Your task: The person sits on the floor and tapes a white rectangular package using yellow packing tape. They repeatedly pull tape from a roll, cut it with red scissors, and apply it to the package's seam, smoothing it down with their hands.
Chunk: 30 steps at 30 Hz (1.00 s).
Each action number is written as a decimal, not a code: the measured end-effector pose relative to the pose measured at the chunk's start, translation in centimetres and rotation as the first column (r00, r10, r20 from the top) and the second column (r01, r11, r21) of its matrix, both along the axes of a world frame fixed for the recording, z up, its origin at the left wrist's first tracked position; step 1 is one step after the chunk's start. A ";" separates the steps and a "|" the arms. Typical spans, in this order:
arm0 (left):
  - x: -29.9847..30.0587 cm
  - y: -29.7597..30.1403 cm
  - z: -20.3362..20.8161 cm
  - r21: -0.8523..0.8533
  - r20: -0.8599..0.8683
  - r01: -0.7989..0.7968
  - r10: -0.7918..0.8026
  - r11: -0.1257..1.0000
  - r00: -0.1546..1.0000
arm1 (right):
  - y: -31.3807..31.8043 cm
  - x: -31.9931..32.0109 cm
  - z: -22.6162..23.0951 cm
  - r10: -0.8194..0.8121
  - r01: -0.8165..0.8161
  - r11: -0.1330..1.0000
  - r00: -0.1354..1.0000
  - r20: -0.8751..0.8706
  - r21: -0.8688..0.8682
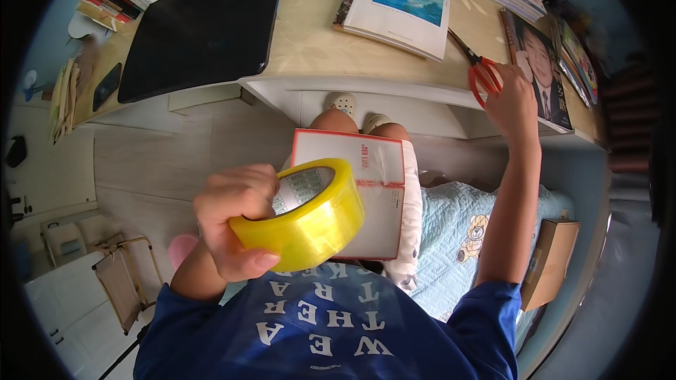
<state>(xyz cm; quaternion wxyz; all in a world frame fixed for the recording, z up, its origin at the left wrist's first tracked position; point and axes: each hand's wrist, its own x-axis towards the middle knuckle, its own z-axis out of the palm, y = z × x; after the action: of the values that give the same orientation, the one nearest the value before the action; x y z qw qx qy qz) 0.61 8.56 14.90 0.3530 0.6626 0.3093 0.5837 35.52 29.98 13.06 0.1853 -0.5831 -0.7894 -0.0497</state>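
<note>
Yellow tape [317,232]: Grasped in my left hand [236,222], over the red-edged box [380,214], fingers in the core; a slack hold could drop it.
Scissors [476,61]: On the desk [310,42], at my right hand [512,102]; whether those fingers grip the handles, I cannot tell. A careless pull could knock the white book [412,0] beside the blades.
Box: Across my legs [336,122]; shifting them could slide it off.

one tape roll [310,232], one pair of scissors [479,63], two clogs [343,103]
</note>
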 end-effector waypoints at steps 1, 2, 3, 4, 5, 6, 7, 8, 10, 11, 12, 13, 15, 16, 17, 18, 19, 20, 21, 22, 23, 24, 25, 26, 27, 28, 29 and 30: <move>0.0 0.0 -0.1 -0.014 0.034 0.024 -0.023 1.000 0.999 | -0.5 -0.2 0.0 0.044 -0.040 0.996 0.998 -0.042 0.082; -0.1 -0.1 -0.2 -0.031 0.064 0.041 -0.039 0.999 0.997 | -1.5 -1.2 0.7 0.087 -0.082 0.996 0.976 -0.197 0.036; -0.1 -0.1 -0.3 -0.047 0.094 0.059 -0.054 0.997 0.994 | -3.4 -2.6 1.7 0.120 -0.130 0.992 0.929 -0.349 -0.005; 0.0 -0.1 -0.4 -0.050 0.127 0.076 -0.069 0.996 0.989 | -5.5 -4.1 2.4 0.138 -0.180 0.983 0.860 -0.491 -0.039; 0.2 -0.1 -0.5 -0.053 0.160 0.094 -0.084 0.994 0.984 | -7.4 -5.1 2.3 0.138 -0.391 0.903 0.657 -0.741 -0.179; 0.3 0.0 -0.3 -0.055 0.192 0.117 -0.105 0.992 0.976 | -9.2 -6.0 2.5 0.039 -0.603 0.763 0.404 -0.914 -0.234; 0.4 0.1 -0.4 -0.053 0.186 0.118 -0.107 0.992 0.977 | -10.9 -7.2 2.2 -0.095 -0.757 0.619 0.192 -0.977 -0.209; 0.4 0.2 -0.4 -0.049 0.179 0.123 -0.113 0.991 0.977 | -12.2 -8.1 1.8 -0.262 -0.874 0.471 -0.004 -0.965 -0.125; 0.4 0.3 -0.4 -0.044 0.150 0.130 -0.122 0.991 0.981 | -13.7 -8.9 0.9 -0.189 -0.891 0.438 0.042 -0.981 -0.123; 0.3 0.2 -0.3 -0.041 0.126 0.132 -0.126 0.990 0.984 | -14.2 -8.9 0.5 -0.176 -0.889 0.442 0.049 -0.983 -0.124; 0.2 0.1 -0.3 -0.040 0.103 0.134 -0.130 0.990 0.986 | -14.8 -9.2 0.3 -0.219 -0.877 0.468 0.006 -0.976 -0.110; 0.2 0.0 -0.3 -0.042 0.101 0.136 -0.131 0.990 0.986 | -14.9 -9.0 0.1 -0.249 -0.891 0.445 -0.031 -0.968 -0.086; 0.1 -0.3 -0.2 -0.048 0.097 0.140 -0.135 0.989 0.986 | -15.1 -8.7 -0.4 -0.276 -0.904 0.424 -0.063 -0.959 -0.063; 0.0 -0.3 -0.2 -0.049 0.091 0.142 -0.137 0.989 0.986 | -15.2 -8.5 -0.5 -0.273 -0.903 0.425 -0.058 -0.960 -0.067; -0.1 -0.4 -0.3 -0.050 0.086 0.143 -0.139 0.988 0.987 | -15.2 -8.5 -0.5 -0.270 -0.901 0.427 -0.052 -0.961 -0.071; -0.2 -0.5 -0.3 -0.051 0.081 0.145 -0.140 0.988 0.987 | -15.2 -8.4 -0.4 -0.255 -0.894 0.441 -0.039 -0.966 -0.080; -0.4 -0.6 -0.3 -0.053 0.072 0.140 -0.136 0.989 0.988 | -15.2 -8.4 -0.3 -0.241 -0.887 0.453 -0.025 -0.970 -0.090; -0.5 -0.6 -0.4 -0.054 0.063 0.136 -0.132 0.989 0.989 | -15.2 -8.4 -0.2 -0.226 -0.880 0.464 -0.010 -0.974 -0.099; -0.7 -0.7 -0.4 -0.055 0.054 0.131 -0.128 0.990 0.990 | -15.2 -8.4 0.1 -0.222 -0.862 0.488 0.032 -0.974 -0.140; -0.9 -0.8 -0.4 -0.050 0.042 0.127 -0.125 0.991 0.991 | -15.4 -8.4 0.4 -0.221 -0.841 0.511 0.074 -0.973 -0.180; -1.1 -0.8 -0.4 -0.045 0.030 0.124 -0.123 0.991 0.992 | -15.5 -8.4 0.8 -0.220 -0.817 0.533 0.116 -0.969 -0.219; -1.2 -0.8 -0.4 -0.040 0.018 0.121 -0.121 0.992 0.993 | -15.4 -8.4 1.0 -0.191 -0.805 0.548 0.146 -0.971 -0.229; -1.3 -0.8 -0.2 -0.033 -0.003 0.124 -0.124 0.992 0.992 | -15.4 -8.4 1.1 -0.164 -0.792 0.563 0.173 -0.971 -0.236; -1.4 -0.8 0.1 -0.026 -0.024 0.127 -0.128 0.992 0.991 | -15.4 -8.4 1.3 -0.138 -0.778 0.579 0.201 -0.970 -0.243; -1.5 -0.8 0.3 -0.019 -0.046 0.131 -0.132 0.991 0.990 | -15.4 -8.3 1.5 -0.115 -0.764 0.596 0.226 -0.967 -0.249; -1.6 -0.7 0.6 -0.003 -0.089 0.119 -0.119 0.993 0.989 | -15.4 -8.2 1.8 -0.092 -0.747 0.614 0.252 -0.963 -0.254; -1.7 -0.7 0.9 0.013 -0.132 0.108 -0.105 0.994 0.986 | -15.4 -8.2 2.1 -0.069 -0.730 0.632 0.279 -0.958 -0.258; -1.8 -0.7 1.1 0.030 -0.174 0.097 -0.091 0.995 0.981 | -15.5 -8.3 2.3 -0.057 -0.717 0.646 0.298 -0.953 -0.263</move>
<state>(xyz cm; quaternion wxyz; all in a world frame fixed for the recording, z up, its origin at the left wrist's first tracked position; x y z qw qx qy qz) -1.22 7.91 16.02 0.3395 0.7310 0.2958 0.5127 27.23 14.50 15.38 0.3707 -0.3351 -0.6204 0.6045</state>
